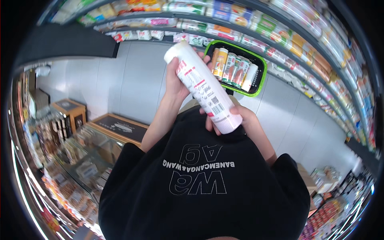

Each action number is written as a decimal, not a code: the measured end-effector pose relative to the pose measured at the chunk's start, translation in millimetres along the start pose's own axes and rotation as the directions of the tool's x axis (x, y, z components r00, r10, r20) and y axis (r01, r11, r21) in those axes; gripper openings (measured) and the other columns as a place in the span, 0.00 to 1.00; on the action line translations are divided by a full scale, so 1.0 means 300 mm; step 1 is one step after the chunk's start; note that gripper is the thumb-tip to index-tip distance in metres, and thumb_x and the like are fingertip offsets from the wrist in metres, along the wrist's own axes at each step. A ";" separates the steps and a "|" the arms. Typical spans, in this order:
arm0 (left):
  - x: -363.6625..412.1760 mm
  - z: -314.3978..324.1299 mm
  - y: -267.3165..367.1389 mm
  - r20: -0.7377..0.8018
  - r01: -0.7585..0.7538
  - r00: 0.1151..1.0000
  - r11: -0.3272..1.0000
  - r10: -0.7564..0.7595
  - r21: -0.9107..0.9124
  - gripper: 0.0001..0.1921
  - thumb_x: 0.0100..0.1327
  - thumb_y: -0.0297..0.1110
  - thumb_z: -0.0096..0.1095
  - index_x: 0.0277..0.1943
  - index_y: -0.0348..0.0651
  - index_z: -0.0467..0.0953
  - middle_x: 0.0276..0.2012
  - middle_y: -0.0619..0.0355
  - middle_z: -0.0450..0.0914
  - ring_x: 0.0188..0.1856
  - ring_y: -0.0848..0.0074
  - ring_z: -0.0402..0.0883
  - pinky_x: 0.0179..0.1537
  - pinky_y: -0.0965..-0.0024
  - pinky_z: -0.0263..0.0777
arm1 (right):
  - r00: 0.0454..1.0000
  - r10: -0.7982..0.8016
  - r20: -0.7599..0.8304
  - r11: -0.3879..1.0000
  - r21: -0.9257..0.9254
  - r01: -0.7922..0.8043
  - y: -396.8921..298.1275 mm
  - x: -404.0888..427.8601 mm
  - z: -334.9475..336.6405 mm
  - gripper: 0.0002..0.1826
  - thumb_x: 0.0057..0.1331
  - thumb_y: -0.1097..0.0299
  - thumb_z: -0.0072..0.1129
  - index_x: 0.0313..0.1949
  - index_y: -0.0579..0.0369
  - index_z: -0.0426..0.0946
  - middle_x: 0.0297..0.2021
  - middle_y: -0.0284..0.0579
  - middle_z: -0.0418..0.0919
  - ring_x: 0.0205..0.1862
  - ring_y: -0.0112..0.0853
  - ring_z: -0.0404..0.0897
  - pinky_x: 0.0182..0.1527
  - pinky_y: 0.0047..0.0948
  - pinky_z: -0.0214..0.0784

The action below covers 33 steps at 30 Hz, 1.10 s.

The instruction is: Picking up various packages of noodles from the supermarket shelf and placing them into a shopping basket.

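Note:
A long white cylindrical package (207, 90) with red and black print and a barcode lies slantwise between both hands, in front of the black shirt. My left hand (177, 76) grips its upper end, thumb on top, with fingers showing behind it. Around the lower end is my right hand (243, 115), its thumb on the side and its fingers partly hidden underneath. Just beyond the package stands a black shopping basket with a green rim (260, 87). Inside it several tube-shaped packages (231, 67) lie side by side, in orange, yellow, green-and-red and white wrapping.
Curved store shelves (270, 39) full of packaged goods run across the top and right. Grey tiled floor (141, 69) lies between them and me. At the left are a glass-topped display case (90, 168) and a wood-framed box (120, 126); more goods stand at lower right.

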State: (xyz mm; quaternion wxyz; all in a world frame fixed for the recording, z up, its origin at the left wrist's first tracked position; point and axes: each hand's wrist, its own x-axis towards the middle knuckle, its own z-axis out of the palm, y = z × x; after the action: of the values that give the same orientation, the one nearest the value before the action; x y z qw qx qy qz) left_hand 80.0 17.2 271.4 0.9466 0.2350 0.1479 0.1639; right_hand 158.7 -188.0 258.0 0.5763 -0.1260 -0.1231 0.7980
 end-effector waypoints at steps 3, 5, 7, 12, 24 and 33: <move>-0.061 -0.014 0.146 -0.148 -0.150 0.978 0.989 0.148 0.001 0.32 0.62 0.55 0.53 0.59 0.35 0.64 0.50 0.46 0.74 0.54 0.58 0.75 0.58 0.51 0.67 | 0.886 -0.262 -0.383 0.941 -0.307 0.146 0.025 0.130 0.146 0.39 0.58 0.54 0.63 0.61 0.67 0.59 0.49 0.55 0.74 0.40 0.37 0.81 0.46 0.33 0.73; -0.107 -0.027 0.228 -0.189 -0.236 0.951 0.970 0.243 0.060 0.30 0.65 0.52 0.52 0.58 0.34 0.64 0.49 0.46 0.75 0.52 0.60 0.76 0.57 0.53 0.69 | 0.816 -0.492 -0.304 0.628 -0.773 0.091 0.051 0.185 0.115 0.38 0.55 0.62 0.68 0.60 0.65 0.60 0.47 0.49 0.75 0.41 0.31 0.79 0.47 0.30 0.72; -0.149 -0.045 0.297 -0.252 -0.237 0.922 0.944 0.293 0.231 0.28 0.66 0.49 0.51 0.57 0.32 0.65 0.49 0.45 0.75 0.53 0.61 0.76 0.55 0.57 0.71 | 0.831 -0.450 -0.327 0.539 -0.841 -0.039 0.049 0.258 0.208 0.39 0.51 0.68 0.71 0.60 0.63 0.62 0.44 0.44 0.75 0.44 0.27 0.77 0.48 0.28 0.70; -0.236 -0.059 0.432 -0.235 -0.314 0.906 0.931 0.353 0.187 0.27 0.64 0.42 0.58 0.58 0.30 0.64 0.48 0.47 0.76 0.50 0.63 0.78 0.51 0.61 0.75 | 0.900 -0.291 -0.324 0.670 -0.741 -0.050 0.077 0.385 0.280 0.33 0.54 0.64 0.66 0.56 0.66 0.64 0.40 0.49 0.77 0.36 0.32 0.80 0.39 0.30 0.74; -0.156 -0.158 0.648 0.023 -0.503 0.860 0.853 0.511 -0.141 0.41 0.60 0.66 0.46 0.61 0.35 0.60 0.48 0.48 0.73 0.46 0.64 0.77 0.49 0.58 0.76 | 0.991 0.134 0.032 0.965 -0.231 -0.123 -0.008 0.663 0.235 0.50 0.54 0.35 0.56 0.61 0.67 0.57 0.38 0.59 0.77 0.32 0.38 0.80 0.33 0.30 0.75; 0.038 -0.087 0.908 -0.052 -0.507 0.771 0.661 0.635 0.553 0.37 0.61 0.59 0.49 0.62 0.37 0.59 0.46 0.45 0.75 0.44 0.61 0.79 0.49 0.58 0.75 | 0.894 -0.416 -0.167 0.279 -0.959 -0.049 -0.234 0.893 0.179 0.52 0.43 0.67 0.78 0.64 0.63 0.54 0.59 0.51 0.65 0.61 0.34 0.66 0.62 0.33 0.58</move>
State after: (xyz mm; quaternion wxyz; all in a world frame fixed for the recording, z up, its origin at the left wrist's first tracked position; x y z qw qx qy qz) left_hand 15.2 259.6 381.4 0.7234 0.4889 0.2170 0.4366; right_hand 121.1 85.3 316.5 0.4913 -0.5800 -0.4663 0.4526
